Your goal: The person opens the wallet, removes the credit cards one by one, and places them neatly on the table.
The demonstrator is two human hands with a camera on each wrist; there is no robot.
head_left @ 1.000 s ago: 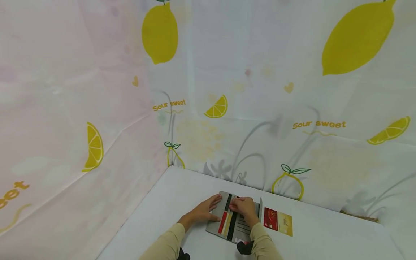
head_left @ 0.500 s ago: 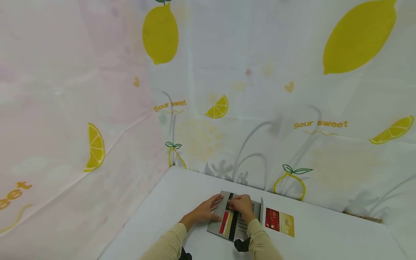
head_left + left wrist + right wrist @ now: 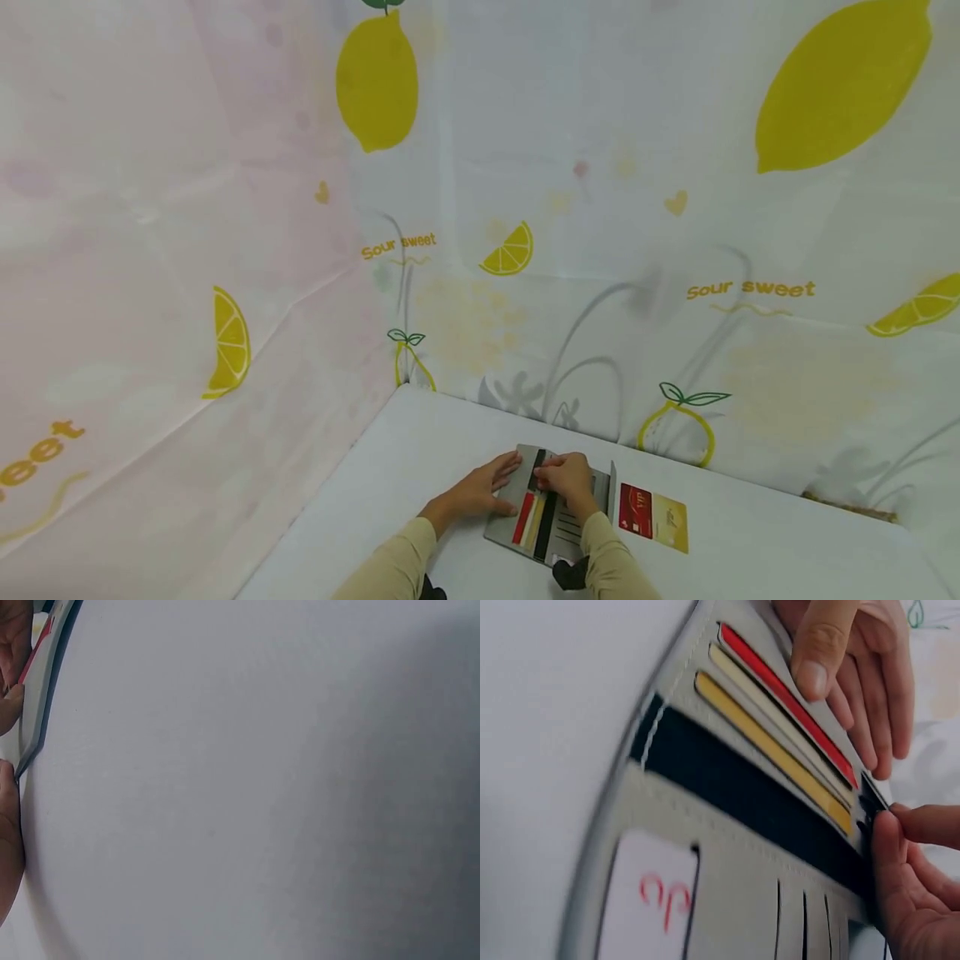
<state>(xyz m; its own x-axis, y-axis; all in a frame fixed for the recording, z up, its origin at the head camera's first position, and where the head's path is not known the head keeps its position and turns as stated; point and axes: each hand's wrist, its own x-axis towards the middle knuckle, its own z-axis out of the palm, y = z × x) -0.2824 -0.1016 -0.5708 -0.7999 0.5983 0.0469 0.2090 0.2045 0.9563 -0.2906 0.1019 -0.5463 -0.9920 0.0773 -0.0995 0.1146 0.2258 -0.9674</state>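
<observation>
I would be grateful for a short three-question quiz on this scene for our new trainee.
1. Of the three thin parallel cards slotted in the open, rectangular grey wallet with white stitching, which colour sits nearest the broad black band?
A. red
B. cream
C. yellow

2. True or false: in the head view, the flat red card on the white tabletop lies between the wallet and a flat gold card.

3. Which of the person's grips pinches a thin dark piece at the wallet?

Key: 1. C, yellow. 2. True. 3. The right grip.
</observation>
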